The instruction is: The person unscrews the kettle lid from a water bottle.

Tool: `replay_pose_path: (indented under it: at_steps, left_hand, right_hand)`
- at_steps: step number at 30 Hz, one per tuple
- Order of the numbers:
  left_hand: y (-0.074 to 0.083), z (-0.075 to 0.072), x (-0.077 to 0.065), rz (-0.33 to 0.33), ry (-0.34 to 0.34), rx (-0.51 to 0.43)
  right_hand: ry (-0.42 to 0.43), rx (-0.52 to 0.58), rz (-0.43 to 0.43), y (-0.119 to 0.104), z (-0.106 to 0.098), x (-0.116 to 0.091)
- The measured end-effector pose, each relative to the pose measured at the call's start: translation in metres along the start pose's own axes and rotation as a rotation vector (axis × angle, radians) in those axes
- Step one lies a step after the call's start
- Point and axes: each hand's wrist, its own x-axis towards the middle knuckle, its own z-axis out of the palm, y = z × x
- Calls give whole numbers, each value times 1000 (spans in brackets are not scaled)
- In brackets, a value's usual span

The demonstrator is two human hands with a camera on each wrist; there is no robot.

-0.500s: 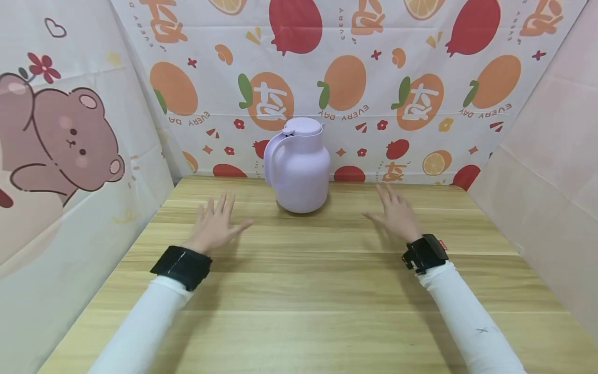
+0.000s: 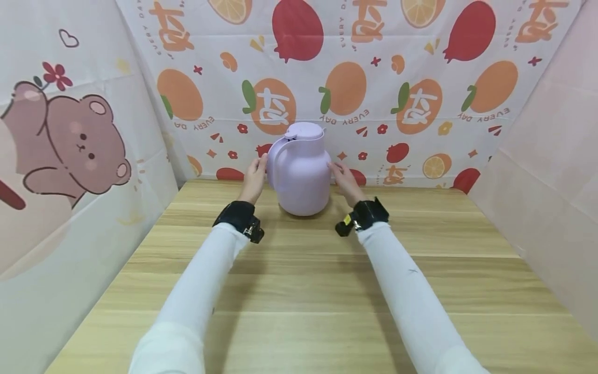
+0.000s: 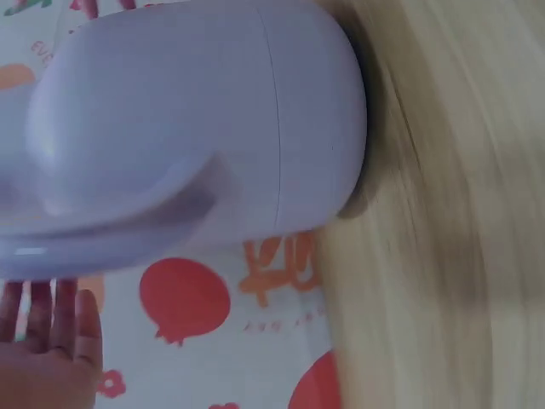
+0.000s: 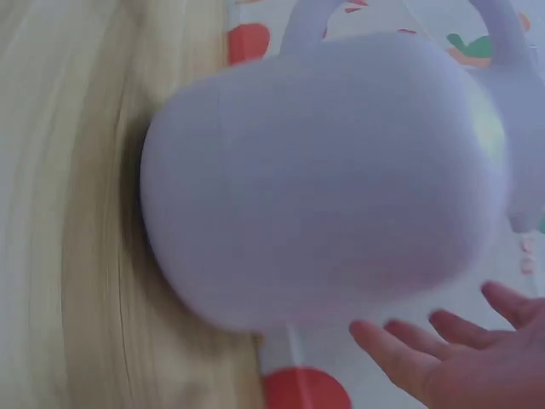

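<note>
A lilac thermos jug with a lid and a side handle stands upright near the far edge of the table. At its handle side is my left hand, its fingertips close by the handle; the left wrist view shows these fingers fairly straight, partly hidden beyond the handle. On the opposite side, my right hand reaches to the jug's shoulder. Seen from the right wrist, the right fingers are spread and loosely bent right beside the body.
The jug stands on a wood-grain table. Behind it hangs a fruit-print cloth, close to the table's far edge. A bear-print cloth covers the left side, and a pale cloth the right. Black straps with small cameras circle both wrists.
Both hands have moved forward and inward, from well apart on either side of the jug to right beside it. The jug stays in its place, and the head view has shifted slightly.
</note>
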Motion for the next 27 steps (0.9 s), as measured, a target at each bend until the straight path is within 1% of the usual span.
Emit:
replay_pose_path:
  at_steps: [2, 5, 6, 8, 10, 13, 15, 17, 20, 23, 27]
  left_hand:
    - [5, 3, 0, -43, -16, -80]
    - [11, 7, -2, -93, -63, -162]
    - [11, 8, -2, -100, -79, -186]
    - [3, 10, 1, -103, -114, -214]
    - [-8, 14, 6, -88, -130, -240]
    - [-24, 21, 11, -35, -145, -273]
    - [-29, 25, 10, -2, -145, -278]
    - [-31, 29, 9, 23, -146, -278]
    - [-31, 34, 6, 39, -145, -280]
    - [-30, 38, 2, 43, -141, -281]
    - [-28, 42, -3, 46, -121, -312]
  right_hand:
    - [18, 32, 23, -3, 11, 6]
    - [59, 94, 37, -4, 20, 13]
    - [74, 119, 46, -3, 22, 15]
    - [95, 166, 49, 0, 24, 18]
    - [103, 207, 54, 3, 24, 19]
    - [90, 229, 49, 4, 22, 19]
    - [85, 226, 50, 4, 21, 19]
    - [87, 210, 48, 4, 20, 20]
    - [94, 171, 44, 6, 19, 23]
    - [92, 143, 39, 8, 17, 26]
    - [70, 130, 32, 10, 15, 27]
